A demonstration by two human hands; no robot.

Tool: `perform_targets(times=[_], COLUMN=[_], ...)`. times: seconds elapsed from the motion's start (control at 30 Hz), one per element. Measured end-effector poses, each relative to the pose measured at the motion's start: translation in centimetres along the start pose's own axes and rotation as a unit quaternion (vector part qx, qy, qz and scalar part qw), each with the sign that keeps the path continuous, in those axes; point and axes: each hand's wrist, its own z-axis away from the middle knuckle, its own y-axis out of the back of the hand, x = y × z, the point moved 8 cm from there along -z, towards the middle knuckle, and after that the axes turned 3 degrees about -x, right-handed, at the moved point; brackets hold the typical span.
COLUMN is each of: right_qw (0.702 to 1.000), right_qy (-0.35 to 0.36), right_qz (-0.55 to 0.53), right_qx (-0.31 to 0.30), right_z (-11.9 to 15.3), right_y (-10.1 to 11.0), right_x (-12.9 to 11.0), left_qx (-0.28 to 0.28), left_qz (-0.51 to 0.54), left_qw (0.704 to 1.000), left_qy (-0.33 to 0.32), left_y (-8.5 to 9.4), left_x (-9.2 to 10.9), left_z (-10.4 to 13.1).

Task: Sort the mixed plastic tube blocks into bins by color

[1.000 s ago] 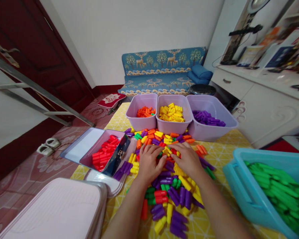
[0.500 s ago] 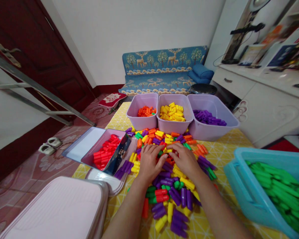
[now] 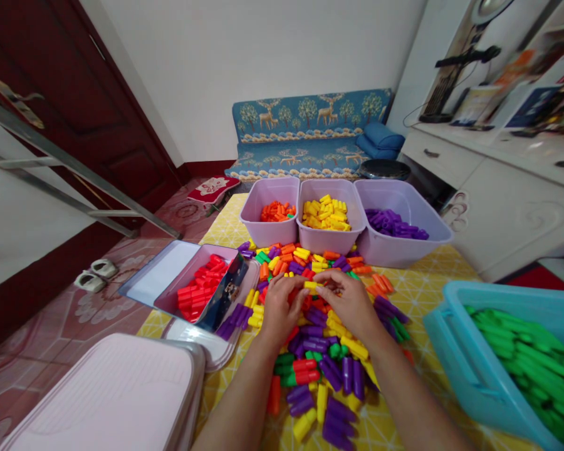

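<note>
Both hands meet over a heap of mixed plastic pegs (image 3: 313,341) in yellow, purple, red, orange and green. A yellow plastic peg (image 3: 311,285) bridges my fingertips. My left hand (image 3: 282,307) pinches its left end between thumb and fingers. At the other end, the thumb and fingers of my right hand (image 3: 348,300) close on the same piece. Purple bins stand beyond the heap: one with orange pegs (image 3: 277,212), one with yellow pegs (image 3: 326,214), one with purple pegs (image 3: 395,224). Red pegs (image 3: 200,291) fill a box at the left.
A turquoise tub (image 3: 465,357) of green pegs stands at the right edge. Stacked pale lids (image 3: 103,394) lie at the front left. The table has a yellow patterned cloth (image 3: 225,222). A blue sofa (image 3: 305,125) is behind, and a metal ladder (image 3: 75,169) leans at the left.
The yellow peg has been lifted slightly and now sits pinched between the fingertips of both hands. The bins have not moved.
</note>
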Motion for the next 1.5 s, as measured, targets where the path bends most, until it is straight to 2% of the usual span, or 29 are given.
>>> perform_targets(times=[0.13,0.27,0.43,0.5,0.6,0.67,0.77,0.87,0.9,0.97,1.07,1.17,1.5], right_qw=[0.999,0.999,0.998,0.995,0.968,0.957,0.976,0.992,0.987,0.959,0.907,0.894,0.936], right_qy=[-0.023,-0.023,-0.064,-0.077,-0.011,0.032,0.009,-0.042,-0.055,-0.08,-0.102,-0.084,-0.046], right_qz=[-0.034,-0.015,0.013,-0.055,-0.193,-0.227,-0.164,0.021,0.104,0.264,0.409,0.439,0.341], right_qx=[0.004,0.031,-0.026,0.028,0.159,0.176,0.142,0.12,0.108,0.067,-0.005,-0.034,-0.074], right_z=[-0.1,-0.1,-0.1,0.0,0.5,0.6,0.3,0.0,-0.1,-0.1,0.3,0.6,0.1], right_y=[0.3,2.0,3.0,4.1,6.2,6.5,6.2,6.7,6.9,7.0,6.6,6.0,4.3], right_x=[-0.2,-0.9,-0.3,-0.5,-2.3,-3.4,-2.9,-1.0,-0.4,0.7,2.3,3.2,2.4], left_qx=[0.01,0.018,0.019,0.019,0.02,0.022,0.019,0.014,0.013,0.011,0.014,0.015,0.013], left_qz=[0.012,0.027,0.013,0.008,0.004,0.001,-0.003,-0.002,-0.002,-0.001,0.0,-0.001,-0.009], left_qw=[1.0,0.998,0.998,0.999,0.999,0.999,0.999,0.999,0.999,0.999,0.999,0.999,1.0], left_qy=[0.019,0.062,0.054,0.05,0.047,0.045,0.043,0.038,0.037,0.037,0.036,0.03,0.023], left_y=[0.3,0.5,0.4,0.3,0.3,0.3,0.2,0.2,0.1,0.1,0.1,0.1,0.0], left_x=[-0.2,-1.0,-1.0,-0.9,-0.8,-0.8,-0.8,-0.7,-0.7,-0.8,-0.7,-0.7,-0.5], left_z=[0.0,0.1,0.1,0.1,0.1,0.1,0.1,0.0,0.0,0.0,0.0,0.0,0.0])
